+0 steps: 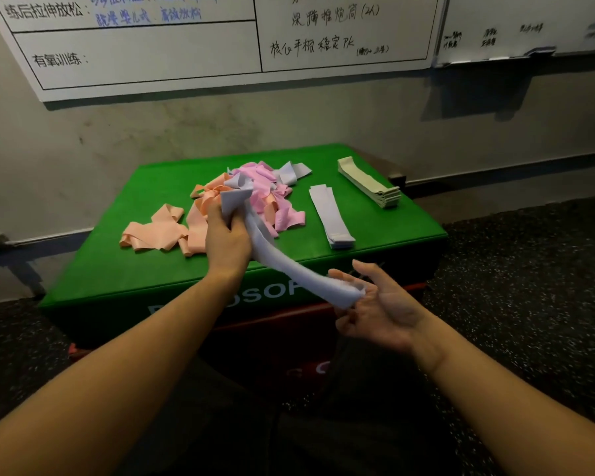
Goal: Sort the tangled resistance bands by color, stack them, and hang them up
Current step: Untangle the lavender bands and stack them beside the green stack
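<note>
Hands work on one pale purple band (282, 262): the left hand (225, 242) has its fingers wrapped tight round the top end over the pile (251, 197), and the right hand (375, 304) pinches the low end with the other fingers spread apart. I think it is best to pull the band out slowly, flatten it, and lay it on the purple stack (332, 218) on the green desk (117, 269). Pink and peach bands (155, 231) lie knotted just beside the left hand and could snag, while the green stack (368, 183) sits well apart near the far right corner.
</note>
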A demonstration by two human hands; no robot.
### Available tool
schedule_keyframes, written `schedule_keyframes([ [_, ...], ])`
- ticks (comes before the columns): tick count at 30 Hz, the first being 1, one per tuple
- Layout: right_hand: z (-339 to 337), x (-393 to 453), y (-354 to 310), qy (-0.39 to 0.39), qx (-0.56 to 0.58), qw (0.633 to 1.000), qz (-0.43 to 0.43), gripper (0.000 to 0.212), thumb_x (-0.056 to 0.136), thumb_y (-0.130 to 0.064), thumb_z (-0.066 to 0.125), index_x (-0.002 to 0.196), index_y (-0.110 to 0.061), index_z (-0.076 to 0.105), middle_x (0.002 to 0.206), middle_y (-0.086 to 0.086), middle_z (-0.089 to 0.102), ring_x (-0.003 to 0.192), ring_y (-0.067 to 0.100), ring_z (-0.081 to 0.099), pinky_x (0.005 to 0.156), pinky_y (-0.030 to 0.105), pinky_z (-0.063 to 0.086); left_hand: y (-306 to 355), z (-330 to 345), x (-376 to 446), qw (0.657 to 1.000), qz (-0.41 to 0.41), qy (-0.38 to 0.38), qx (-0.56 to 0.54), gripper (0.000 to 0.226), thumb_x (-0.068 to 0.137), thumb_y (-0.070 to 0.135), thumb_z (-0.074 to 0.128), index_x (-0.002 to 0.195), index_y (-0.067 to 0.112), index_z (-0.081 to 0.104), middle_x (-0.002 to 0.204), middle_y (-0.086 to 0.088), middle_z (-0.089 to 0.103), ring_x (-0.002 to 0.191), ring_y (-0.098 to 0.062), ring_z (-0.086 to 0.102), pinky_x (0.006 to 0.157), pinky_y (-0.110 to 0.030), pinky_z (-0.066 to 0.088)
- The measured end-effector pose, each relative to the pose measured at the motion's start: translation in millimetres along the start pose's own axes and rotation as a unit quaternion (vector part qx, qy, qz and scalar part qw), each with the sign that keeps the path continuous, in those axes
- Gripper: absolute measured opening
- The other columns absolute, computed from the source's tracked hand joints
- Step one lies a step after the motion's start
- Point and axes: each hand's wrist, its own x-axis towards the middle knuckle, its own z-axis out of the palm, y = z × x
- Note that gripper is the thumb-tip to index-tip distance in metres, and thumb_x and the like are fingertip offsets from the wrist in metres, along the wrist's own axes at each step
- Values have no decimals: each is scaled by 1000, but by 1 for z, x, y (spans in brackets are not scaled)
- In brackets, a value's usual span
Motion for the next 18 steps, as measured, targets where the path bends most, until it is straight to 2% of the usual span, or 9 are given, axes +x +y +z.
schedule_keyframes([
  [2, -11, 1, -3, -36, 26, 999, -4, 47, 65, -29, 78, 108, -9, 76, 101, 13, 68, 74, 19, 56, 66, 33, 50, -7, 2, 5, 1000, -1, 7, 1, 33, 102, 12, 50, 134, 9, 48, 103, 9, 61, 87, 15, 58, 75, -1, 43],
  [4, -17, 3, -6, -23, 17, 1000, -11, 47, 68, -14, 79, 114, -8, 73, 104, 12, 69, 79, 17, 58, 70, 31, 52, -11, 5, 8, 1000, 1, 9, 4, 31, 101, 10, 51, 132, 9, 49, 102, 8, 62, 92, 7, 62, 81, -9, 46],
  [6, -18, 9, -5, 57, -33, 998, -17, 28, 87, -1, 61, 112, -8, 70, 102, 10, 67, 75, 13, 55, 61, 22, 48, -13, 10, 9, 1000, 0, -3, 3, 30, 101, 11, 50, 131, 12, 47, 103, 5, 60, 96, -9, 61, 84, -18, 46],
  [8, -16, 18, -4, 141, -143, 979, -33, 28, 91, 6, 50, 103, -11, 69, 97, 9, 64, 69, 11, 50, 47, 18, 37, -9, 18, 8, 1000, 10, -15, 8, 23, 102, 14, 49, 125, 18, 47, 101, 4, 58, 90, -7, 58, 79, -16, 46],
  [10, -15, 26, -2, 212, -275, 936, -60, 26, 90, 2, 51, 93, -16, 70, 89, 8, 62, 66, 12, 47, 42, 20, 28, -3, 27, 6, 999, 36, -19, 11, 14, 103, 13, 49, 107, 27, 46, 95, 3, 57, 85, -8, 57, 75, -12, 48],
  [11, -15, 28, -2, 229, -332, 912, -70, 22, 90, -1, 54, 90, -17, 69, 84, 7, 61, 63, 12, 46, 42, 19, 27, 0, 32, 5, 998, 48, -25, 13, 19, 103, 13, 49, 101, 31, 44, 93, 3, 56, 83, -8, 56, 71, -10, 47],
  [13, -12, 31, -5, 220, -410, 882, -81, 12, 89, -6, 60, 91, -15, 67, 79, 4, 58, 61, 13, 47, 42, 19, 32, 4, 40, 7, 998, 50, -42, 14, 16, 103, 14, 49, 100, 29, 43, 90, 5, 55, 78, -2, 54, 65, -7, 44],
  [15, -8, 31, -11, 196, -434, 874, -93, 8, 91, -11, 62, 96, -15, 67, 87, 4, 61, 67, 16, 53, 46, 23, 42, 5, 46, 14, 998, 43, -37, 13, 10, 103, 16, 48, 107, 24, 44, 89, 6, 54, 79, -2, 54, 64, -8, 42],
  [18, -8, 32, -19, 149, -365, 913, -108, 16, 94, -9, 61, 101, -19, 72, 110, 10, 67, 85, 22, 64, 64, 29, 55, 2, 50, 32, 1000, 16, -22, -3, 16, 102, 15, 48, 114, 24, 44, 94, 10, 56, 86, 0, 55, 73, -6, 44],
])
